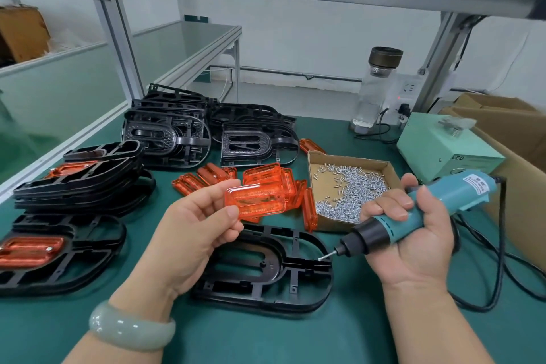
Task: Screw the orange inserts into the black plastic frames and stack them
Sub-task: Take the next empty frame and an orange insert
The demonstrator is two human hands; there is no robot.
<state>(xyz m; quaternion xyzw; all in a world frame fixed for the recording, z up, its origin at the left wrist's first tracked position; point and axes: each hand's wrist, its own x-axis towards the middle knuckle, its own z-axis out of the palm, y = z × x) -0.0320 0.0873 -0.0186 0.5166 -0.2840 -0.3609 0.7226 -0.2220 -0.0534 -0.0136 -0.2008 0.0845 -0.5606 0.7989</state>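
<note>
At six o'clock, left grip point(195, 224) pinching an orange insert point(255, 199) should seat it flush in the black frame point(266, 284); right grip point(413, 233) clamps the electric screwdriver point(384, 226).

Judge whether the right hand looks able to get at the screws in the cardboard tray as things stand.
Probably yes. The cardboard tray lies open just beyond the right hand, nothing between them. But that hand grips the screwdriver, so its fingers are not free to pick screws.

glossy translucent orange plastic insert point(255, 197); black plastic frame point(266, 272); matt green mat point(354, 334).
</note>
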